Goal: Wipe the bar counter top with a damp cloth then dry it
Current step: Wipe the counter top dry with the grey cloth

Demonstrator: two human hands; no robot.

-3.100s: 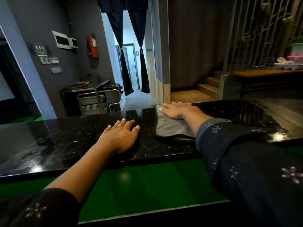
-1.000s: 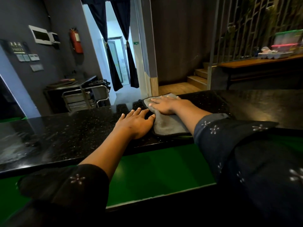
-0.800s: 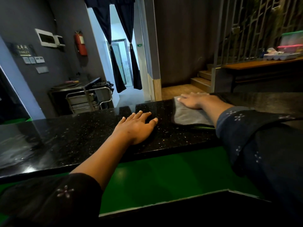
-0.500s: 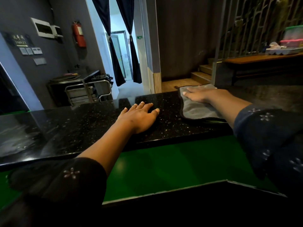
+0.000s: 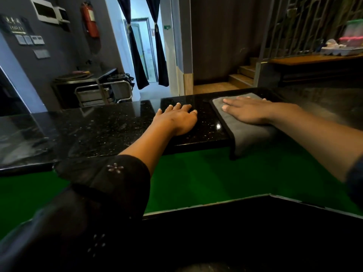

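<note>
1. Grey microfibre cloth (image 5: 231, 122) lies flat on the black speckled counter top (image 5: 98, 130), well to our right, with its near end drooping over the front edge above the green ledge (image 5: 196, 173)
2. Our right hand (image 5: 247, 110) presses on the cloth with straight, spread fingers, nothing curled round it
3. Our left hand (image 5: 176, 119) rests flat on the bare stone just beside the cloth, fingers relaxed and holding nothing, apart from the cloth's edge
4. To do this wipe well, we judge that we should keep the whole palm down, overlap each pass, and pull the hanging end back up so the full cloth meets the stone
5. We cannot tell whether this is the damp pass or the drying one; dull streaks at the far left suggest moisture there
6. Its long axis runs from the near edge away from us, leaning slightly right, with the far short end pointing toward the stairs (image 5: 243, 75)
</note>
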